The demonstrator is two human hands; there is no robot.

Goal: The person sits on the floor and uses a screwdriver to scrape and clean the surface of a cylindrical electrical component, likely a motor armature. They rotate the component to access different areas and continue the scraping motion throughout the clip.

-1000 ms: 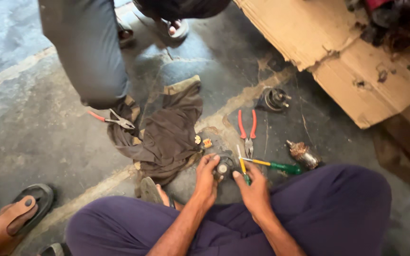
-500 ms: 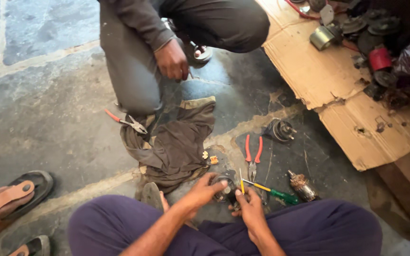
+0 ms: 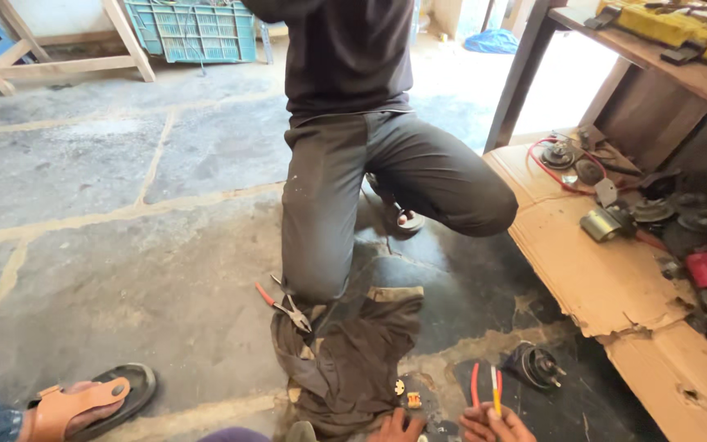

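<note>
1. Down at the bottom edge of the view, the person's left hand (image 3: 397, 427) and right hand (image 3: 497, 426) show only as knuckles and fingertips; most of each is cut off.
2. Whether the left hand is closed on anything I cannot tell; it lies touching the hem of a dark rag (image 3: 353, 352) on the stone floor (image 3: 124, 245), just beside a small round metal part (image 3: 409, 399).
3. A thin yellow-handled tool (image 3: 497, 391) rises from the right hand, which seems to grasp it, though the grip itself is hidden. Red-handled pliers (image 3: 475, 383) lie just beside it.
4. A round motor part (image 3: 536, 365) sits near, to the right, apart from both hands.
5. Another person crouches on the far side of the rag, with side cutters (image 3: 285, 308) lying by their foot.
6. More motor parts rest on a cardboard sheet (image 3: 591, 278) at the right.
7. Judging by the loose parts spread around, the work looks mid-way: pieces are apart, none visibly put back together.
</note>
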